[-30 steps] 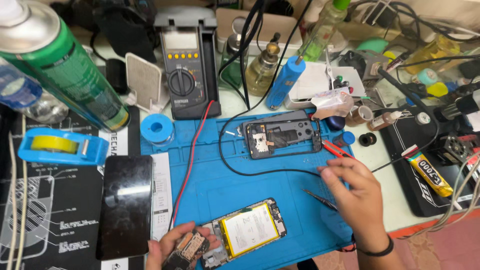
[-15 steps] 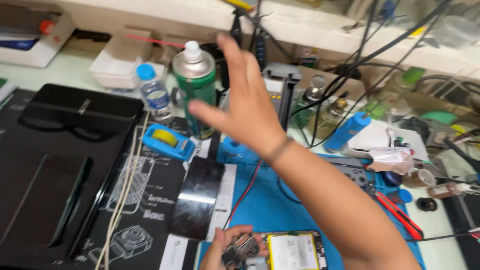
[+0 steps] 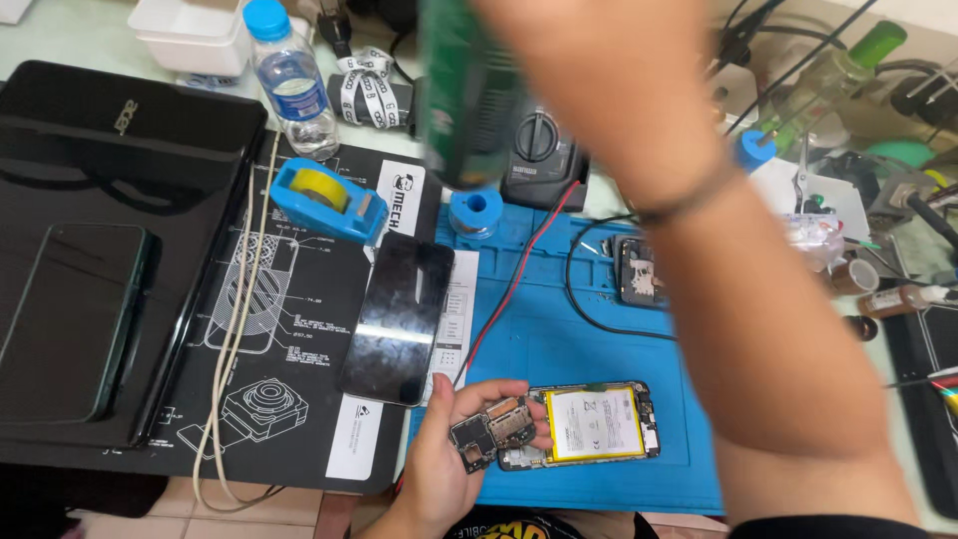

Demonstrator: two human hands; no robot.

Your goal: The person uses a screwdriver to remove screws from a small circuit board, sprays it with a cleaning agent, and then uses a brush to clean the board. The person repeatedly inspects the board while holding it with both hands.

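Observation:
My left hand holds a small dark circuit board near the front edge of the blue work mat. Beside it lies an opened phone with a yellow-edged battery showing. My right hand is raised close to the camera and grips a green spray can, which looks blurred. My right forearm crosses the right half of the view and hides part of the mat. A black phone screen panel lies left of the mat.
A closed black laptop with a dark phone on it fills the left. A blue tape dispenser, a water bottle, a solder spool, a multimeter with red and black leads, and another phone part sit nearby.
My right hand left the mat, reached to the back left, took hold of the green spray can and lifted it toward the camera. The left hand still holds the board.

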